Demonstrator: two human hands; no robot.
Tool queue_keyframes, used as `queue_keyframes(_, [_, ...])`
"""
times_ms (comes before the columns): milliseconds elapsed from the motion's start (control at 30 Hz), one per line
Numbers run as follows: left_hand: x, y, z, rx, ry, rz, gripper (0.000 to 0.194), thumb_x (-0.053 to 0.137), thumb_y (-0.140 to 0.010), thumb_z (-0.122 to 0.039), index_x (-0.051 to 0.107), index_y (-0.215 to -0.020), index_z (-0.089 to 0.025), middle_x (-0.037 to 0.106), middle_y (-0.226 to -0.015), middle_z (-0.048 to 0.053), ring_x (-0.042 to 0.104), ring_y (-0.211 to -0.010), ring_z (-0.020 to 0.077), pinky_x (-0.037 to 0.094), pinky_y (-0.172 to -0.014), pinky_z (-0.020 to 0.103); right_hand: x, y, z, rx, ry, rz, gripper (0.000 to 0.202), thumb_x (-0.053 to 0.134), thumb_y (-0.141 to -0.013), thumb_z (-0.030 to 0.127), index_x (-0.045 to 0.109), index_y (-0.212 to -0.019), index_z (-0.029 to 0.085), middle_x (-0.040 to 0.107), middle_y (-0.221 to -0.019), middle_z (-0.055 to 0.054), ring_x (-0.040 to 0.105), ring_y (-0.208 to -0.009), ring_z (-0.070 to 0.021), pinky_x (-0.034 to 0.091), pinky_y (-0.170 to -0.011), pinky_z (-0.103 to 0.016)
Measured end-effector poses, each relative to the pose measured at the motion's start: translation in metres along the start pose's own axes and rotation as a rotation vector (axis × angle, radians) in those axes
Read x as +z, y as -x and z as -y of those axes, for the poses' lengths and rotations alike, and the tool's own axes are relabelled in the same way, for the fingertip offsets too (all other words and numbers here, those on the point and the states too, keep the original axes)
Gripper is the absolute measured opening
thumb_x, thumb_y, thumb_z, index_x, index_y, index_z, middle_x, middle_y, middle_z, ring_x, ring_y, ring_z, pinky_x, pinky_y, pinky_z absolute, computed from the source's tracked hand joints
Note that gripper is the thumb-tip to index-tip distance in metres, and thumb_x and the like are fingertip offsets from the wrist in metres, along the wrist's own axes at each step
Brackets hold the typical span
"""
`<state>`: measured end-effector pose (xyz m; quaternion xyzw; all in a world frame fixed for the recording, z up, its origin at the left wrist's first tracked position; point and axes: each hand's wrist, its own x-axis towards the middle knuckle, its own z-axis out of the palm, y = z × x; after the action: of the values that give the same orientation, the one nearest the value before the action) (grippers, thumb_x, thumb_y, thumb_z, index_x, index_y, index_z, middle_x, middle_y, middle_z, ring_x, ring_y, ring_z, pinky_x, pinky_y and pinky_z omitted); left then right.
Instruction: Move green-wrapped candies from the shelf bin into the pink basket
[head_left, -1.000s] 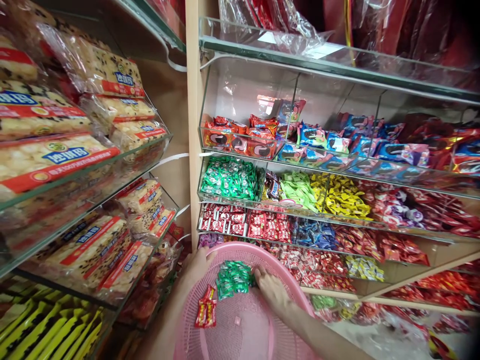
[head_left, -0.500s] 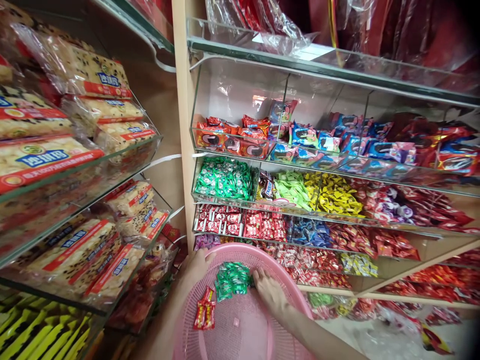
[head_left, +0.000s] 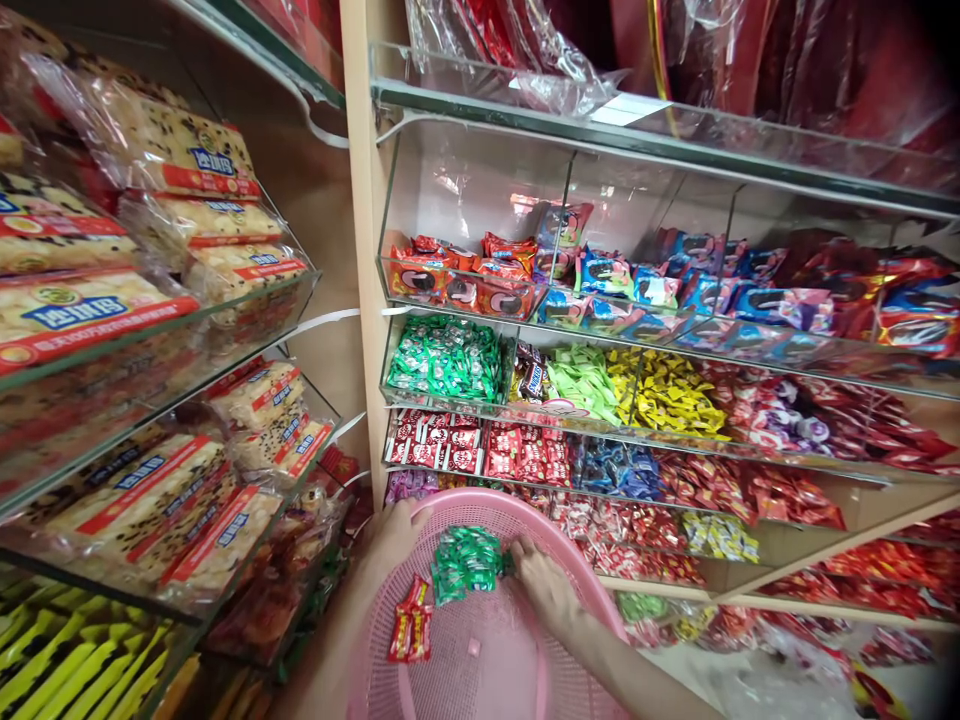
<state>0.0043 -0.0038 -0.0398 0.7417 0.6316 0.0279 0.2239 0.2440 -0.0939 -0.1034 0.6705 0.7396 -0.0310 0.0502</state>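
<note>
A pink plastic basket [head_left: 611, 600] with a mesh wall stands tilted in front of me. My left hand [head_left: 396, 532] is closed over its far left rim. Within the basket, my right hand [head_left: 541, 582] has its fingers curled beside a pile of green-wrapped candies [head_left: 466, 565]. Its fingertips meet the pile's right edge, and what they hold, if anything, is hidden. Left of centre in the basket lie a few red-and-yellow wrapped candies [head_left: 410, 632], apart from both hands. A small pale square [head_left: 474, 648] shows on the basket floor.
Ahead, glass-fronted bins hold green candies [head_left: 446, 358], yellow candies [head_left: 675, 395] and red packets [head_left: 442, 440]. Packaged cakes [head_left: 195, 150] fill glass shelves close on the left. A wooden post [head_left: 365, 250] separates the two shelf units. Clear plastic bags [head_left: 787, 670] lie at lower right.
My right hand has shifted slightly to the right and its fingers look more curled. My left hand stays on the rim, and the candies in the basket lie much as before.
</note>
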Motion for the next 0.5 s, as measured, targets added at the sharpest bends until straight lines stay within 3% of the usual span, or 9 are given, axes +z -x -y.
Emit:
queue_keyframes(300, [0.001,0.003,-0.006,-0.024,-0.007,0.012,0.045,0.032,-0.092,-0.051,0.063,-0.111,-0.024,0.071,-0.109,0.010,0.066,-0.102,0.0244,0.045,-0.076,0.028,-0.005,0.001,-0.001,0.050,0.001,0.064,0.033,0.052,-0.086,0.014,0.058,-0.119,0.013,0.060,-0.127,-0.018,0.064,-0.106,-0.0266,0.052,-0.085,-0.033])
queue_keyframes(500, [-0.002,0.009,-0.010,-0.020,0.001,0.019,0.046,0.032,-0.093,-0.050,0.062,-0.115,-0.024,0.071,-0.112,0.011,0.066,-0.103,0.0250,0.045,-0.079,0.029,0.018,0.006,-0.009,0.031,-0.014,0.003,0.032,0.051,-0.082,0.007,0.062,-0.110,0.015,0.063,-0.122,-0.016,0.066,-0.100,-0.0255,0.054,-0.083,-0.034])
